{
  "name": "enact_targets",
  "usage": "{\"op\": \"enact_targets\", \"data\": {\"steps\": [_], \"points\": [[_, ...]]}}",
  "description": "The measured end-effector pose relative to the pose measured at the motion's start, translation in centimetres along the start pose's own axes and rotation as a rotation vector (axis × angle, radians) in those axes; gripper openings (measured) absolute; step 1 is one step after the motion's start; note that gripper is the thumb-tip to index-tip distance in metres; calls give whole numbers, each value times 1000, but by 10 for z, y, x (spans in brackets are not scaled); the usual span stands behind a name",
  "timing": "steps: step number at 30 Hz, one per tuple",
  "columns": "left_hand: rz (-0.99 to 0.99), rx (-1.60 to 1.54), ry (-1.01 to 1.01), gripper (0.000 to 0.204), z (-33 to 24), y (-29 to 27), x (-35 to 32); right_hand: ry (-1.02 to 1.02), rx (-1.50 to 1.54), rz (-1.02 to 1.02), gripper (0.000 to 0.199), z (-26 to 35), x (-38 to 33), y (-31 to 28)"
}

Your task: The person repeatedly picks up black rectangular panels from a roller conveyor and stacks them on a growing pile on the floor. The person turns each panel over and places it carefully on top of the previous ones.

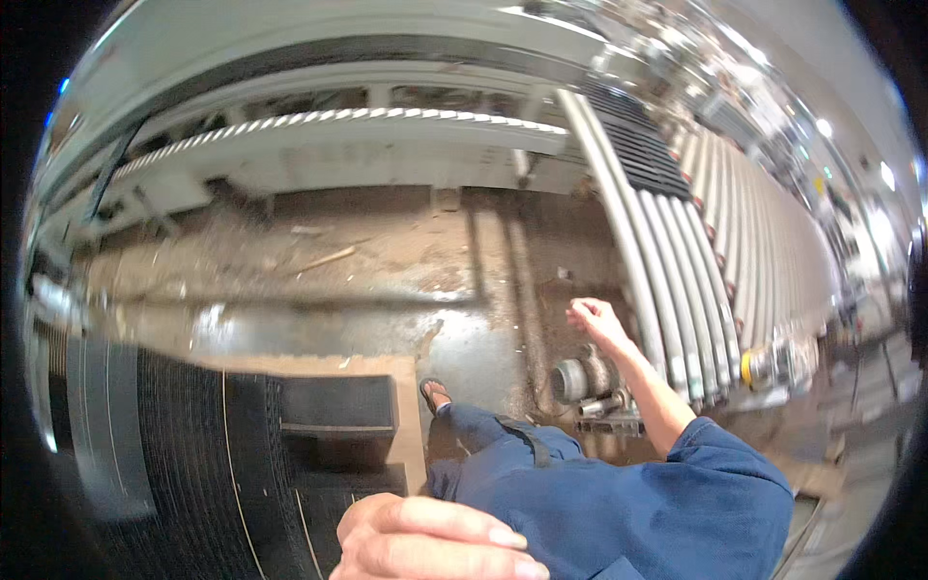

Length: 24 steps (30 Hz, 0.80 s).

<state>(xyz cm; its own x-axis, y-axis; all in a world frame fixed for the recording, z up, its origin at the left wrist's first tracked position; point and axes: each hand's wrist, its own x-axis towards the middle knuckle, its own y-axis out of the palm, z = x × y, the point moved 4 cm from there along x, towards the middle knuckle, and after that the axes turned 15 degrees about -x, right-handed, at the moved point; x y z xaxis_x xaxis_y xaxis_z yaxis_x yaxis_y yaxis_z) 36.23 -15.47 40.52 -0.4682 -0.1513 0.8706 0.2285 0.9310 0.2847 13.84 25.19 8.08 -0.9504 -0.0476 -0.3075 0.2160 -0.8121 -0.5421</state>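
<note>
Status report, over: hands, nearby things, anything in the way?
Left hand curled near stacked black panels, grip unclear. Right hand beside silver rollers, no object visible. Metal cylinder near right hand; wood scrap on floor.

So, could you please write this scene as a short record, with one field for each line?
Left hand: fingers curled, before the stacked dark panels in view; contact unclear
Right hand: fingers loosely bent, beside the roller conveyor; nothing visibly held
On conveyor: black ribbed strips across the far part of the near rollers
Near right forearm: cylindrical metal part, possibly a motor
Floor: pale stick-like piece, scattered debris
Clothing: dark blue shirt, sandal
Unclear: blurred machinery at upper right
</note>
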Motion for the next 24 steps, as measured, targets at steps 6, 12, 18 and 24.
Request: {"op": "enact_targets", "data": {"steps": [6, 12, 18, 24], "points": [[-65, -102, 28, 12, 32, 76, 8, -7, 83, -362, 36, -58, -11, -129], [-118, -95, -54, 12, 93, 118, 29, 50, -106, -551, 24, -107, 70, -230], [40, 23, -251, 8, 217, 142, 48, 99, -486, -600, 59, -94, 214, -295], [265, 444, -641, 10, 421, 135, 27, 120, -886, -775, 59, -115, 327, -411]]}}
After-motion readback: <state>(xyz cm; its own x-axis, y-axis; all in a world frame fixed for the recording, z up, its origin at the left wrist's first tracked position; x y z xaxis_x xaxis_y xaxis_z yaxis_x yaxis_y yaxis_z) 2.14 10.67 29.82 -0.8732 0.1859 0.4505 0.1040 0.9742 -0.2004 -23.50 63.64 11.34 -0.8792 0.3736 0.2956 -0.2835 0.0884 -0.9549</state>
